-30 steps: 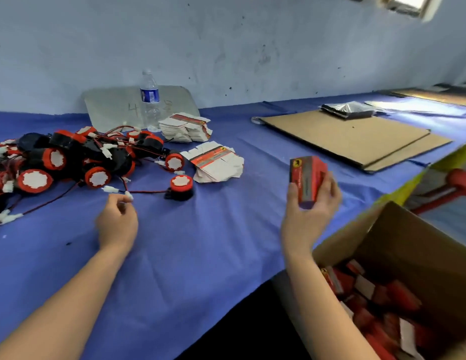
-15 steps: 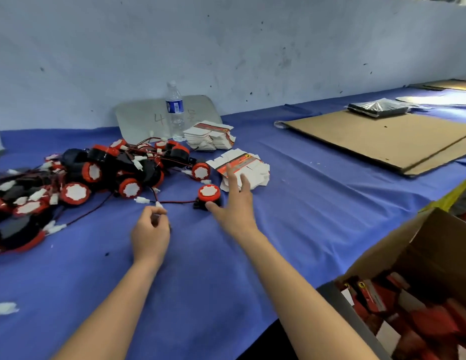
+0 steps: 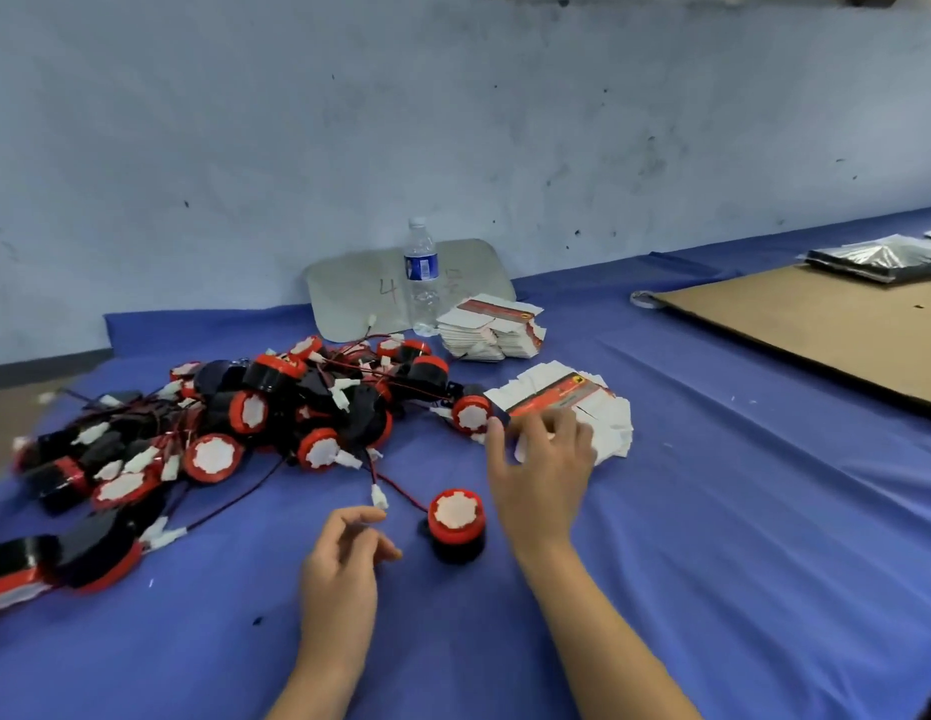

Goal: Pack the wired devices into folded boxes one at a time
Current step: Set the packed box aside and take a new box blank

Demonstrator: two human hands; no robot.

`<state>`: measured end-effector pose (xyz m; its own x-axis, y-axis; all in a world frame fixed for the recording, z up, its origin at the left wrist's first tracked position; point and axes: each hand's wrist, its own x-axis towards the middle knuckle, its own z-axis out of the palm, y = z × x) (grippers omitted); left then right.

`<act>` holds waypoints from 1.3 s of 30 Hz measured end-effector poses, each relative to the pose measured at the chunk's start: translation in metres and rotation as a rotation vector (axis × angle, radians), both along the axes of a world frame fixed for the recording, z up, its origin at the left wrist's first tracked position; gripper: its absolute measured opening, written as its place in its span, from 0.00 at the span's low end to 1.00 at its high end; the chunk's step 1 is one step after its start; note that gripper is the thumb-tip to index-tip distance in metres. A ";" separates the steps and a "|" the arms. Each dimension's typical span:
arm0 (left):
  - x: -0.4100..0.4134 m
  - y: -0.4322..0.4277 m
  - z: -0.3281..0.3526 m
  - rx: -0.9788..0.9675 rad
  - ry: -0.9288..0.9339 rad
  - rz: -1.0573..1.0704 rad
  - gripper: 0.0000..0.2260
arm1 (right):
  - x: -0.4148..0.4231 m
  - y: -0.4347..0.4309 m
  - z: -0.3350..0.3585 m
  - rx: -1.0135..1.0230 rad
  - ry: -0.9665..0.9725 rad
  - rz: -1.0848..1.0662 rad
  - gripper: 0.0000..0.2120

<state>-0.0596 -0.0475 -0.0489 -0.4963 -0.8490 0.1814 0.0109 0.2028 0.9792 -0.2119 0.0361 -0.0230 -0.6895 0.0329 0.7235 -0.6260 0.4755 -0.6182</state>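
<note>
While one wired device (image 3: 455,517) sits apart on the counter (image 3: 713,511), right hand (image 3: 544,470) at its 1 o'clock lies spread on flat boxes (image 3: 583,402); left hand (image 3: 344,558), 8 o'clock, loosely curled, empty. Unpacked pile (image 3: 235,423) at 10 o'clock: most remains.

Table cloth (image 3: 713,563): plain blue. Separate device (image 3: 456,517) and pile of devices (image 3: 255,407): black bodies, red rims, white caps. Their wires (image 3: 406,498) were red and black, with white connectors (image 3: 379,497). Flattened boxes (image 3: 567,402) were white with a red band and a yellow emblem. The bottle (image 3: 421,275) was clear, blue-labelled and white-capped. The cardboard sheet (image 3: 816,324) was brown. The wall (image 3: 453,122) was pale blue-grey with dark specks.
</note>
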 end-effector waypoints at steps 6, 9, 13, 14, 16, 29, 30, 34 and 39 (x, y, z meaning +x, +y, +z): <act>-0.001 -0.001 -0.003 -0.011 -0.043 -0.082 0.15 | -0.058 0.023 -0.026 0.667 -0.491 0.028 0.30; -0.001 0.001 -0.003 -0.013 -0.050 -0.084 0.13 | -0.058 0.018 -0.027 0.661 -0.464 -0.034 0.24; 0.000 0.003 0.000 -0.014 -0.049 -0.083 0.12 | -0.059 0.016 -0.023 0.663 -0.423 -0.123 0.23; 0.000 0.004 0.001 -0.011 -0.048 -0.085 0.12 | -0.060 0.016 -0.023 0.677 -0.431 -0.129 0.25; 0.000 0.004 0.002 -0.003 -0.052 -0.089 0.11 | -0.061 0.015 -0.023 0.677 -0.434 -0.141 0.26; 0.000 0.004 0.004 -0.012 -0.074 -0.106 0.12 | -0.065 0.035 0.000 -0.274 -0.172 -0.306 0.09; 0.000 0.004 0.003 -0.018 -0.072 -0.108 0.12 | -0.065 0.038 0.004 -0.367 -0.186 -0.265 0.11; -0.003 0.006 0.005 -0.016 0.009 -0.047 0.12 | -0.047 0.037 0.022 -0.574 -0.118 0.008 0.10; 0.001 0.009 0.019 -0.067 0.306 -0.026 0.25 | 0.004 0.010 0.031 -0.434 -0.345 0.642 0.08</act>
